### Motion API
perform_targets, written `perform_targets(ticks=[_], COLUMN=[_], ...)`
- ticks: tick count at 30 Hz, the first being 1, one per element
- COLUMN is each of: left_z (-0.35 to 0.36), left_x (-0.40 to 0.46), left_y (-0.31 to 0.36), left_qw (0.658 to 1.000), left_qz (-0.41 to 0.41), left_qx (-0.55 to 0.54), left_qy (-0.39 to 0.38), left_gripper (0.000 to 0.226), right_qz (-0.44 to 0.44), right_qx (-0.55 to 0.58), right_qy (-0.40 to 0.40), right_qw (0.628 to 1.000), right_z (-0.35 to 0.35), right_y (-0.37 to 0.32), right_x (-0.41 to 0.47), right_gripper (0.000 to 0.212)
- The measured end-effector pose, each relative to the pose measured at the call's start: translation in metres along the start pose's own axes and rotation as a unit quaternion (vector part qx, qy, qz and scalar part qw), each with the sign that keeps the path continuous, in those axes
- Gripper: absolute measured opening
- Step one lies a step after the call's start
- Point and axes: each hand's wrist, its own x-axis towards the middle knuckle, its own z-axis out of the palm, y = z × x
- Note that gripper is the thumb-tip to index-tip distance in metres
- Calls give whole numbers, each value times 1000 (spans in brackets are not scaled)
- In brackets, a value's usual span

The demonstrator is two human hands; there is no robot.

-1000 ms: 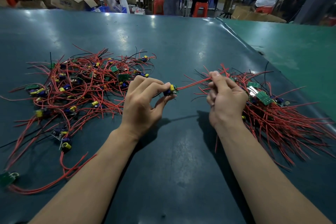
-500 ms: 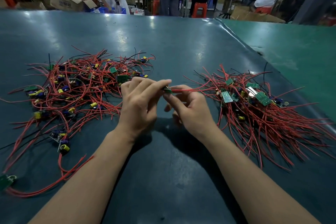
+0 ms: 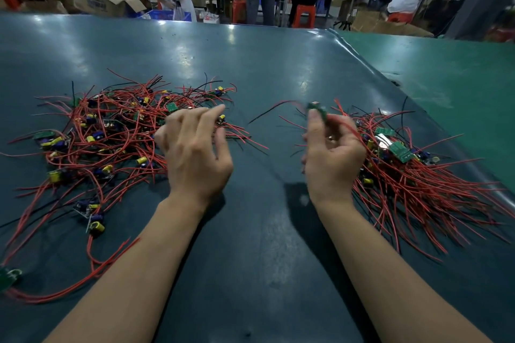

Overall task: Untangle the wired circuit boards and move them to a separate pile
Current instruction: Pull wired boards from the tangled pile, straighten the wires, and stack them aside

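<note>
Carrying a freed board (image 3: 317,110) toward the right pile (image 3: 412,175).

Right hand (image 3: 331,159) pinching the board by thumb and fingers, red wires trailing, blurred, just left of the right pile; left hand (image 3: 195,153) loose and holding nothing, over the near edge of the tangled pile (image 3: 117,136) on the worktop (image 3: 256,245). Best laid down with wires running the same way as the rest, clear of the tangle. Half a second ago, both hands together at the middle on one board; now parted, board passed rightward.
</note>
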Motion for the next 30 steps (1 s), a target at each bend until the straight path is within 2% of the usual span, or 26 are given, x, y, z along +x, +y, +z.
perform_targets(ticks=[1,3,5,6,8,10,12,16,21,23,25,27,29,30], left_z=[0,0,0,-1,-1,-2,-4,-3,-5,-5,-4,0,7,10], left_x=[1,2,4,5,5,4,5,8,14,13,15,18,18,18], left_y=[-4,-11,-17,-20,-25,-30,-32,-36,-46,-47,-44,-37,-33,-34], left_qw=[998,983,957,943,921,914,916,925,926,929,945,971,976,970], left_qz=[-45,-138,-220,-250,-284,-291,-284,-253,-258,-257,-237,-171,-112,-115], left_qx=[39,117,173,194,225,238,239,230,244,239,211,160,149,157], left_qy=[-1,-30,-80,-104,-142,-155,-151,-165,-129,-119,-80,-56,-111,-144], left_gripper=[37,41,46,46,43,39,40,59,20,16,22,33,48,55], right_qz=[64,205,315,339,330,285,241,187,188,185,181,178,178,179], right_qx=[71,179,218,230,226,193,161,122,100,95,90,78,69,67], right_qy=[48,108,108,93,46,-7,-51,-97,-120,-120,-125,-135,-144,-146], right_qw=[994,956,917,907,916,939,956,970,970,971,971,972,971,971], right_z=[-2,-6,-9,-9,-4,2,6,5,6,6,7,6,6,6], right_y=[-1,0,2,3,2,1,-1,-1,2,3,3,3,2,2], right_x=[5,15,18,18,15,9,3,-1,-3,-3,-3,-5,-6,-6], right_gripper=[18,26,42,50,57,56,53,53,54,54,53,52,51,51])
